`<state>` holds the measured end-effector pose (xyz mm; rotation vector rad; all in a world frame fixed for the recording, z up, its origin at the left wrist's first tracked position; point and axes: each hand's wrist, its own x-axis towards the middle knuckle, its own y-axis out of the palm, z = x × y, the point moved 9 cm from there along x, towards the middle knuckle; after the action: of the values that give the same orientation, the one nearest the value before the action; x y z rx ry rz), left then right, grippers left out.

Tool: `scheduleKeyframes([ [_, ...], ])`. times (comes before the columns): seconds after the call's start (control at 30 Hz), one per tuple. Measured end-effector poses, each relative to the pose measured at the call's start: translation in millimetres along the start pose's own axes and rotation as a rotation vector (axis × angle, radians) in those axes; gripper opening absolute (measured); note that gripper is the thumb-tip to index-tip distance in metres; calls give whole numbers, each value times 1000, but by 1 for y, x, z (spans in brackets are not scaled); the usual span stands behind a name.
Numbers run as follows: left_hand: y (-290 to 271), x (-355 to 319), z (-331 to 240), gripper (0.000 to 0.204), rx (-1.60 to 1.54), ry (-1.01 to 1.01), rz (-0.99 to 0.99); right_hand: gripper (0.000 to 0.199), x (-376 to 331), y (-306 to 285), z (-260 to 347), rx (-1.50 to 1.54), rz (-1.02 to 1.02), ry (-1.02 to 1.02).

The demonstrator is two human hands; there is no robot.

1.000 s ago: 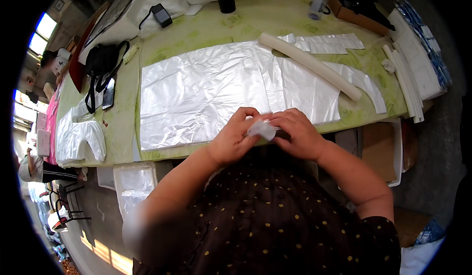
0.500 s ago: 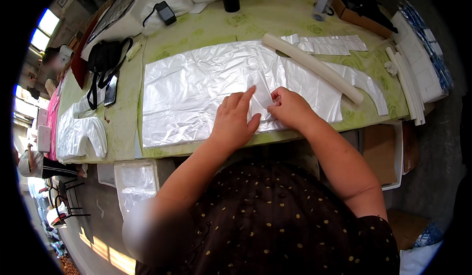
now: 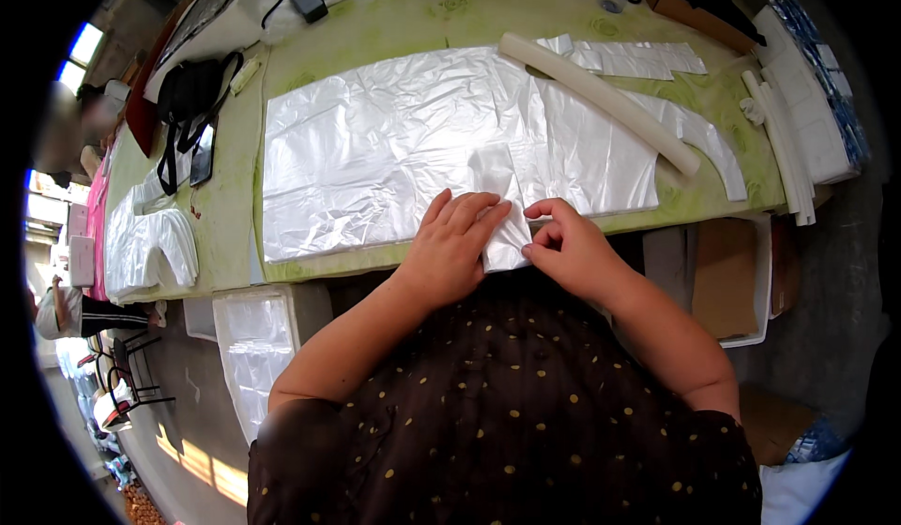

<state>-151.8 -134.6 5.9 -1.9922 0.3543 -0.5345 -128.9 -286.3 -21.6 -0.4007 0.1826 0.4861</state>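
Note:
Shiny white plastic sheeting (image 3: 375, 159) lies spread and wrinkled on the table. At its near edge, in front of my body, is a small folded piece of thin white plastic (image 3: 508, 245). My left hand (image 3: 457, 243) rests on this piece from the left, fingers stretched out and lying flat. At the piece's right edge is my right hand (image 3: 574, 251). Its index finger and thumb stand apart, the thumb tip close to the plastic; the other fingers are bent. Across the right part of the sheeting lies a long pale roll (image 3: 601, 103).
The table has a green patterned cover (image 3: 375, 32). A black bag (image 3: 192, 93), a phone (image 3: 203, 157) and folded white plastic pieces (image 3: 155, 243) lie left. At the right stand pale rolls (image 3: 781, 150) and a cardboard box (image 3: 694, 9). A bin (image 3: 298, 323) stands below the table.
Both hands have come nearer my body, with the small folded plastic piece drawn to the table's near edge. My right finger and thumb have moved apart. The view has shifted slightly.

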Motion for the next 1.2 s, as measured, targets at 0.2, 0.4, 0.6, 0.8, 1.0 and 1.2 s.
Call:
scheduleKeyframes([
  [0.2,-7,-5,1,64,-73,-13,-118,41,-10,-19,51,-468,-172,-667],
  [0.4,-11,-2,13,60,-194,-86,-210,42,12,-10,51,-607,-98,-732],
  [0.6,-14,0,35,60,-308,-292,-169,12,42,-8,41,-640,-91,-582],
  [0.8,-18,4,52,69,-210,-385,-201,25,63,-3,39,-760,-88,-380],
  [1.0,-23,8,38,69,-27,-208,-282,29,72,-3,39,-786,-79,-220],
  [1.2,5,15,27,63,183,-106,-26,37,72,-9,37,-693,-118,-54],
])
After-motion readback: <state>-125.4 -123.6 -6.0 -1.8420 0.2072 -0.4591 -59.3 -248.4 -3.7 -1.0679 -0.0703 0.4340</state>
